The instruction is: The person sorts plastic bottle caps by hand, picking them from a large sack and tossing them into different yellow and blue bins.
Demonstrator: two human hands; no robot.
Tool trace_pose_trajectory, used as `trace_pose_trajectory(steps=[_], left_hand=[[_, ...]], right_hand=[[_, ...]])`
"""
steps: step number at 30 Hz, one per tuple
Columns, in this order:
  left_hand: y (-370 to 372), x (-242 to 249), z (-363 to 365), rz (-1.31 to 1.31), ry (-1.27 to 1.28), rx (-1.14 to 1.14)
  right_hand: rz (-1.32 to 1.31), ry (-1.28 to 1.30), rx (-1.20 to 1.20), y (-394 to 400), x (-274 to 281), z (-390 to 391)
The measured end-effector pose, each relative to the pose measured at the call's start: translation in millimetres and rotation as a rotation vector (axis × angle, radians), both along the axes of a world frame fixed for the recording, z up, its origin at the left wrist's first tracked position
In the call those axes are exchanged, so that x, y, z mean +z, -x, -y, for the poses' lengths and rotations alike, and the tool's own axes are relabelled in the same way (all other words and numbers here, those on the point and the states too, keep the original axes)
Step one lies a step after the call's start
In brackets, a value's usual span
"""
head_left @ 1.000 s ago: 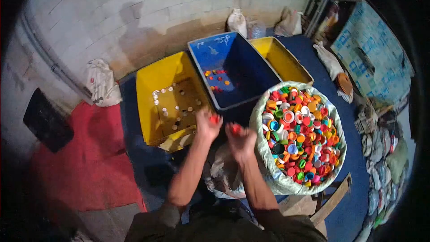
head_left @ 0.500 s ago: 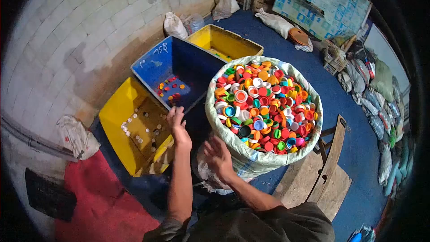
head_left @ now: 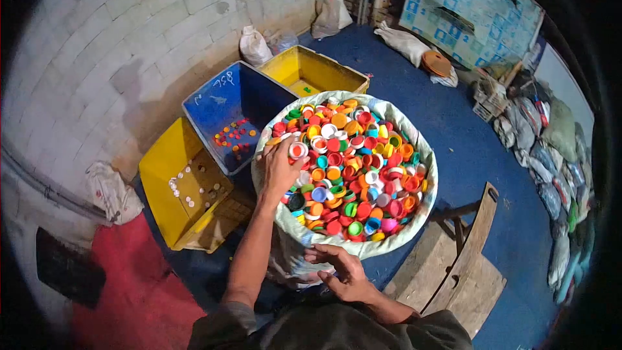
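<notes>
A large white woven sack point(head_left: 424, 201) stands before me, filled to the brim with colourful plastic bottle caps point(head_left: 353, 172). At the sack's left side, my left hand point(head_left: 280, 170) reaches over the rim into the heap, its fingers and thumb closed around a white bottle cap with a red centre point(head_left: 298, 150). My right hand point(head_left: 345, 275) hangs just in front of the near rim, palm inward, fingers apart and holding nothing.
Left of the sack stand a yellow bin point(head_left: 159, 159) with scattered white caps, a blue bin point(head_left: 208, 98) with red and orange caps, and another yellow bin point(head_left: 353, 78). A wooden bench point(head_left: 453, 272) is at right. Filled bags point(head_left: 544, 149) line the right side.
My left hand has moved from above the front yellow bin onto the caps in the sack. My right hand has shifted slightly right and nearer me. The view has turned, putting the sack further left.
</notes>
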State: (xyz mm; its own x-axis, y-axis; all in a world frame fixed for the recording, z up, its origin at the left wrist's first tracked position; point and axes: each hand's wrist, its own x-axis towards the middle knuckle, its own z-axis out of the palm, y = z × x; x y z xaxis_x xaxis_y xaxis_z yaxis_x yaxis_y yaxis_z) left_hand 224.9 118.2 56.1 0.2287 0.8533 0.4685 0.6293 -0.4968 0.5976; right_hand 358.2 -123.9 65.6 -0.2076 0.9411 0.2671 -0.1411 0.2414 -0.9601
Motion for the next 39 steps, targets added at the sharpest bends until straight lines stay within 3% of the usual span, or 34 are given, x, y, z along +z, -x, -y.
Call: trace_pose_trajectory(steps=[4,6,9,10,15,27,39], left_hand=[[-22.3,6.9,1.6,-0.113,-0.041,0.139],[-38.5,21.2,16.6,0.056,-0.095,0.141],[-63.8,37.8,46.9,0.256,-0.238,0.135],[-68.6,49.1,62.8,0.161,-0.244,0.137],[-99.5,40.9,109.9,0.368,-0.316,0.154],[-93.5,39.2,166.8,0.311,-0.275,0.179],[-100.8,33.7,166.2,0.315,-0.353,0.143]], right_hand=[[0.077,-0.062,-0.022,-60.3,29.5,-5.3],[0.142,-0.147,-0.040,-88.9,35.7,-12.0],[0.289,-0.377,-0.276,-110.8,61.2,-36.0],[0.343,-0.471,-0.350,-115.7,68.6,-45.2],[0.517,-0.578,-0.457,-113.1,89.3,-73.4],[0.782,-0.504,-0.470,-89.3,76.1,-60.0],[0.776,-0.574,-0.457,-99.2,73.7,-60.6]])
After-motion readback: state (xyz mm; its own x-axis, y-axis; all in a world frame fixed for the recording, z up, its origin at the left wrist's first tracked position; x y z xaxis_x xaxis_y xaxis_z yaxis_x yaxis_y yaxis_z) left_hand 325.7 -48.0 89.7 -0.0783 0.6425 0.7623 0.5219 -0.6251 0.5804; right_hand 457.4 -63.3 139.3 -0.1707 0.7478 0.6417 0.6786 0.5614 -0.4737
